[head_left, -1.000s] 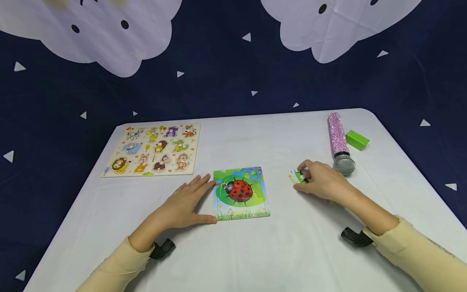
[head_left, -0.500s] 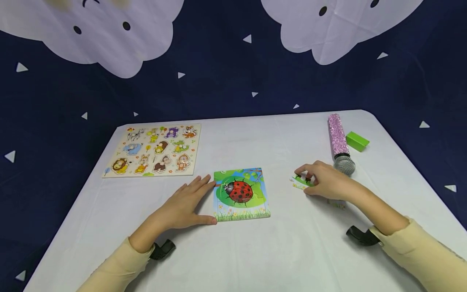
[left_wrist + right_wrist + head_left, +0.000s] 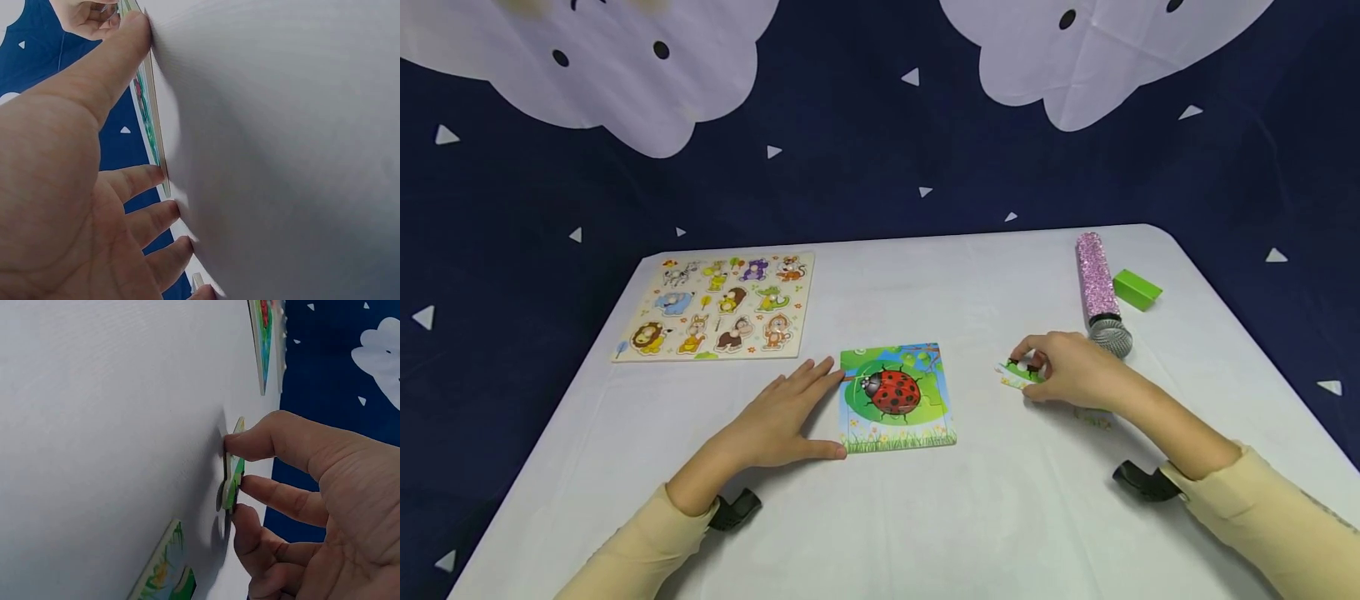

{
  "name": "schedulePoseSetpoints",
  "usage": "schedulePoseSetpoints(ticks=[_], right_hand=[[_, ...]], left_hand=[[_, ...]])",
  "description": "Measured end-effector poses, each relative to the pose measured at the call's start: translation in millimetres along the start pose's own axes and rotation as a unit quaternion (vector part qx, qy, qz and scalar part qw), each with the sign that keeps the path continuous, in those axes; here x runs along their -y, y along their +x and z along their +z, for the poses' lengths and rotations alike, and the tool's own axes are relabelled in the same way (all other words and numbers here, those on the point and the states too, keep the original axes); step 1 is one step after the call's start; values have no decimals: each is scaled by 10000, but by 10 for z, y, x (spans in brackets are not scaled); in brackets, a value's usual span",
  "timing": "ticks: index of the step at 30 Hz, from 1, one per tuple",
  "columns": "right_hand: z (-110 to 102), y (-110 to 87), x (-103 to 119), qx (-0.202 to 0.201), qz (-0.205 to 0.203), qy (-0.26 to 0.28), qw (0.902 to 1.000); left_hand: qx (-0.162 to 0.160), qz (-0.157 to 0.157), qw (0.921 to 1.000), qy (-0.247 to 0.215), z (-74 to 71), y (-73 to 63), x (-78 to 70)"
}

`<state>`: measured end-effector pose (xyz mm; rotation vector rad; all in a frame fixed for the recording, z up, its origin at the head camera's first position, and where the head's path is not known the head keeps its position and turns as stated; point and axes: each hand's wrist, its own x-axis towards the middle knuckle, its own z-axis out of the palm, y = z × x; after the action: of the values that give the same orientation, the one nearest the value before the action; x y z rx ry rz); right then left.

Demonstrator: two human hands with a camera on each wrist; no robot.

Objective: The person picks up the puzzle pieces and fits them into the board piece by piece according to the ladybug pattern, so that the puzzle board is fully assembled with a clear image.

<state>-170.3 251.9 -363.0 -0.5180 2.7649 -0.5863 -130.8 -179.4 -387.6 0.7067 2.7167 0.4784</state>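
Observation:
A square ladybug jigsaw puzzle (image 3: 891,400) lies flat at the middle of the table. My left hand (image 3: 786,417) rests on the table at its left side, fingers spread and fairly straight, with thumb and index fingertips at the puzzle's edge. In the left wrist view the thumb (image 3: 119,59) lies along that edge. To the right, my right hand (image 3: 1075,371) pinches a loose puzzle piece (image 3: 1021,372) printed with green, flowers and black legs. The right wrist view shows this piece (image 3: 234,469) tilted, casting a shadow on the cloth. A second loose piece (image 3: 159,569) lies close by, partly hidden under the right wrist in the head view.
An animal peg puzzle board (image 3: 718,308) lies at the back left. At the back right are a pink glittery microphone (image 3: 1096,279), its grille right behind my right hand, and a green block (image 3: 1137,289). A dark blue cloth with white clouds hangs behind the table.
My right hand has shifted slightly right and turned the piece, its thumb now at the piece's lower right. More of the second piece shows. My left hand and the ladybug puzzle stay in place.

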Motion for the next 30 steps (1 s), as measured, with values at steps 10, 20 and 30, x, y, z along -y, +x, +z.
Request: schedulePoseSetpoints(ticks=[10,20,30], right_hand=[[49,8,88,-240,-282,-280,9989],[120,46,259,-470,-691,-221,9963],[199,110,452,-378,-1070,-73,9935]], left_hand=[[15,-1,10000,13,0,2,0],[23,2,10000,11,2,5,-2],[29,19,10000,-25,4,3,-4]])
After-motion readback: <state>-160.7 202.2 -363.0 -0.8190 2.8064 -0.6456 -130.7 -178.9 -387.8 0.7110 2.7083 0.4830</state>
